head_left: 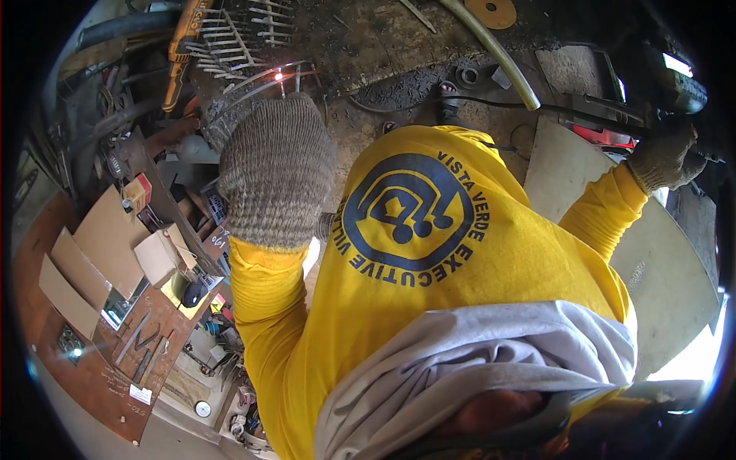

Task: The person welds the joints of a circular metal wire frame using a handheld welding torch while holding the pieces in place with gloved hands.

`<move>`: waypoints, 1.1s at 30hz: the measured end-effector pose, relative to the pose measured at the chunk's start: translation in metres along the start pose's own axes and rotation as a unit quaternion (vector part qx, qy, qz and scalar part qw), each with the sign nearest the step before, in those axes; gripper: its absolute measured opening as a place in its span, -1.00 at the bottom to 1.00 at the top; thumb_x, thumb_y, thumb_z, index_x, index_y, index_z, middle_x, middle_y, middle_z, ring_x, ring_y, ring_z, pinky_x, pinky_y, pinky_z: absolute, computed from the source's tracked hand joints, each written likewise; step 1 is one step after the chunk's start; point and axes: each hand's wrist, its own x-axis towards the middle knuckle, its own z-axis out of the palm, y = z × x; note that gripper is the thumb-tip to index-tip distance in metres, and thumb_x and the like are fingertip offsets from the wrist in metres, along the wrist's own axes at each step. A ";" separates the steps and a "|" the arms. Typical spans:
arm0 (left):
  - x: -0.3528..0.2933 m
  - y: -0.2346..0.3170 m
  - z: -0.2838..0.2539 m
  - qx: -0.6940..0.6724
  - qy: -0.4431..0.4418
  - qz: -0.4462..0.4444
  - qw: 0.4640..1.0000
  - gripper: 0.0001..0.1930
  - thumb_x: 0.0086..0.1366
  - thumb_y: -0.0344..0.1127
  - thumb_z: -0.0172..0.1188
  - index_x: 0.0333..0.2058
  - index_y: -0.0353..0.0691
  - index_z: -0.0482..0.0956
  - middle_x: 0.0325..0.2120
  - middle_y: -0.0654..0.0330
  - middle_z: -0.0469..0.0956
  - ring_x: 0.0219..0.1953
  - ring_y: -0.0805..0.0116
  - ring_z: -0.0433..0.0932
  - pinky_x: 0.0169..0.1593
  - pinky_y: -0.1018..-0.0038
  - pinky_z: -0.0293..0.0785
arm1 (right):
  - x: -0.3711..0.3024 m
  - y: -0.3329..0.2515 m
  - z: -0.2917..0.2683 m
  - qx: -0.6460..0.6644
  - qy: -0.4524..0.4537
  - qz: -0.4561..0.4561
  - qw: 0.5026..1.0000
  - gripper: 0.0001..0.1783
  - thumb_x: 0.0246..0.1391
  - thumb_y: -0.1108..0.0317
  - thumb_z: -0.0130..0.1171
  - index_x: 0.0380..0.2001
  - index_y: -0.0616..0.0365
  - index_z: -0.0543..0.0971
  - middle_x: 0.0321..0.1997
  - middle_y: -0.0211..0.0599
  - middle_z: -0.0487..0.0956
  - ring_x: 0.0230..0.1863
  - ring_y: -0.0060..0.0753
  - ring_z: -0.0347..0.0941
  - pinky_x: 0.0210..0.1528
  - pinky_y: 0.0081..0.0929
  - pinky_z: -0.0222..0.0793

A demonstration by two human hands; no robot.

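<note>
My left hand [280, 169], in a grey-brown knitted glove, is closed over the metalwork at the upper left. Its fingers are hidden behind the back of the glove. Just beyond it, a small spot glows orange-white on a thin curved metal strip [253, 93], beside a short upright metal rod [297, 77]. Far to the right, my gloved right hand [665, 159] wraps round something dark that I cannot make out in the shadow. A dark cable [491, 102] runs toward that hand. Above it is a bulky dark rounded object [682, 93].
Metal pieces with several thin spikes [230, 38] lie beside a long orange tool [182, 54]. A bent metal tube [498, 54] and a tan disc [491, 12] are at the top. Cardboard [107, 238] and pliers [149, 337] lie on a brown board [92, 376] at left.
</note>
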 end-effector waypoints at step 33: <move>0.016 -0.023 0.032 0.033 0.038 0.031 0.998 -0.69 0.33 -0.17 0.12 -0.05 -0.21 0.57 -0.15 -0.04 0.62 -0.10 -0.01 0.64 -0.05 0.08 0.58 | -0.002 0.010 -0.009 -0.152 -0.064 -0.185 0.969 -0.66 -0.07 0.32 0.47 -0.27 0.33 0.64 -0.21 -0.16 0.68 -0.25 -0.30 0.67 -0.28 -0.51 0.65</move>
